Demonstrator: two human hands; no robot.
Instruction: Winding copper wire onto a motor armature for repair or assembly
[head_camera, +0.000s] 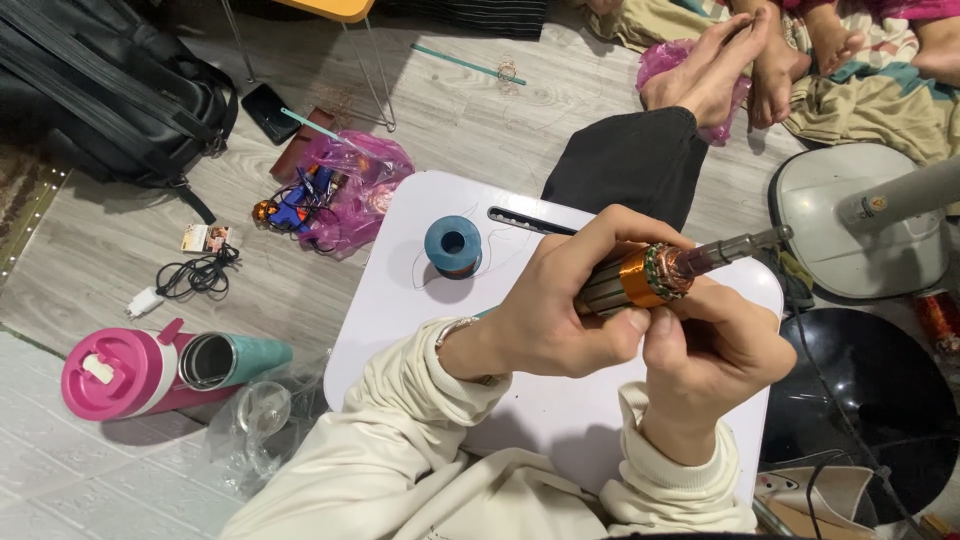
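Motor armature (640, 278), copper winding partly laid, clasped in left hand (560, 315)'s closed grip, right hand (715, 345) pinching its commutator end above the worktop (420, 330).

Motor armature's (640, 278) laminated body, mostly behind left hand's (560, 310) fingers.

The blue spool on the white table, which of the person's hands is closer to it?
The left hand. It grips the motor armature just right of the blue spool. The right hand sits farther right, beyond the left, at the armature's copper end.
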